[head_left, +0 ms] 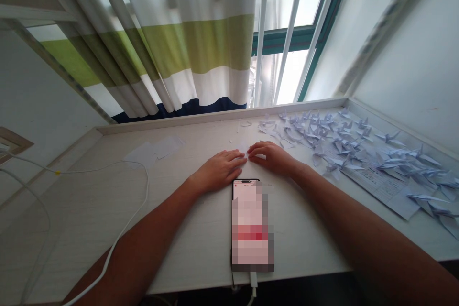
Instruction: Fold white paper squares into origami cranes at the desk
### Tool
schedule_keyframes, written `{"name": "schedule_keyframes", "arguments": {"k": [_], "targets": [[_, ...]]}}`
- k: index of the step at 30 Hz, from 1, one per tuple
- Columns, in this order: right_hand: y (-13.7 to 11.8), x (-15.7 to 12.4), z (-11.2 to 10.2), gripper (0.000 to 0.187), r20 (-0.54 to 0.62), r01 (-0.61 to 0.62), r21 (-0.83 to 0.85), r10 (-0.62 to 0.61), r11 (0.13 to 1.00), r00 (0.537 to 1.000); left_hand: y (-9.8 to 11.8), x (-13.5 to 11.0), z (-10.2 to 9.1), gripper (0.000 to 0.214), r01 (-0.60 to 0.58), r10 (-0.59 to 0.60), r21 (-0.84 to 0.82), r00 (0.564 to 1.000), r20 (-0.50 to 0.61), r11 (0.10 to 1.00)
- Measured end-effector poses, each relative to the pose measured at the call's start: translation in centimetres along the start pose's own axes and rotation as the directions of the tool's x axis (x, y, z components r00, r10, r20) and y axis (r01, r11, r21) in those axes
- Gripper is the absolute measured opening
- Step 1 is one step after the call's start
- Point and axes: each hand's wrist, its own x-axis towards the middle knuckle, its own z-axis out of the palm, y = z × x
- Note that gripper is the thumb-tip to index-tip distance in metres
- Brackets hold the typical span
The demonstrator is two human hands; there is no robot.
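Observation:
My left hand [221, 169] lies low over the table, its fingers stretched toward the right and the thumb a little apart. Its fingertips press at the edge of a small piece of white paper [243, 147], which is mostly hidden and hard to see against the pale tabletop. My right hand [269, 157] meets it from the other side, with fingers bent and the tips pinched together at the same paper. Just below both hands, a phone [250, 229] lies face up with part of its screen blurred.
Many folded paper cranes [337, 138] cover the table's right side, some on a printed sheet [382, 189]. Flat white paper sheets [154, 150] lie at left. A white cable [147, 186] crosses my left forearm. A raised rim [179, 122] borders the table before the curtain [201, 43].

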Motion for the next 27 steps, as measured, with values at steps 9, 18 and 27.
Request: {"name": "schedule_keyframes", "arguments": {"k": [9,18,27], "targets": [[-0.2,0.3,0.5,0.015,0.006,-0.03,-0.047,0.031,0.998,1.0,-0.1,0.9,0.2,0.037,-0.031,0.036,0.127,0.999,-0.032,0.991],[-0.4,0.9,1.1,0.015,-0.043,-0.169,-0.078,0.166,0.983,0.985,-0.2,0.8,0.4,0.038,-0.003,0.008,0.101,0.999,-0.041,0.995],[-0.4,-0.4,-0.3,0.018,0.029,-0.065,0.127,0.062,0.99,0.998,-0.8,0.3,0.1,0.036,-0.003,-0.006,-0.083,0.995,-0.105,0.997]]}}
